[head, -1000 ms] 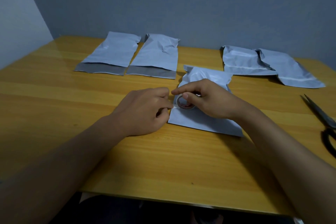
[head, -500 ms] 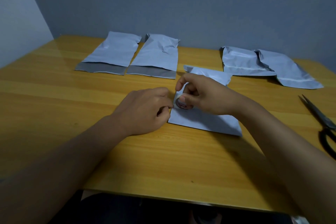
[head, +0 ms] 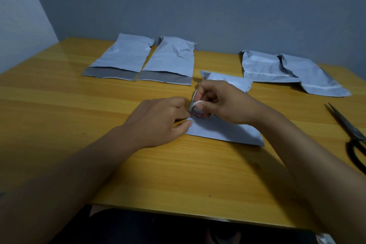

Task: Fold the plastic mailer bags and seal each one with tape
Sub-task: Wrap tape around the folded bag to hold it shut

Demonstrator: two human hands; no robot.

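Note:
A folded white mailer bag (head: 223, 130) lies on the wooden table (head: 59, 105) in front of me. My right hand (head: 221, 103) holds a small roll of tape (head: 197, 108) tilted on edge over the bag's left part. My left hand (head: 160, 121) rests at the bag's left edge, fingers curled and pinched at the roll, apparently on the tape's free end. Two mailer bags (head: 168, 59) with grey flaps open lie at the back left. Two folded bags (head: 265, 67) lie at the back right.
Black-handled scissors (head: 350, 134) lie near the table's right edge. A grey wall stands just behind the table's far edge. The near table edge runs across the bottom, with my dark lap below it.
My right hand has tipped the tape roll from flat on the bag up onto its edge and lifted it slightly. My left hand has stayed at the bag's left edge.

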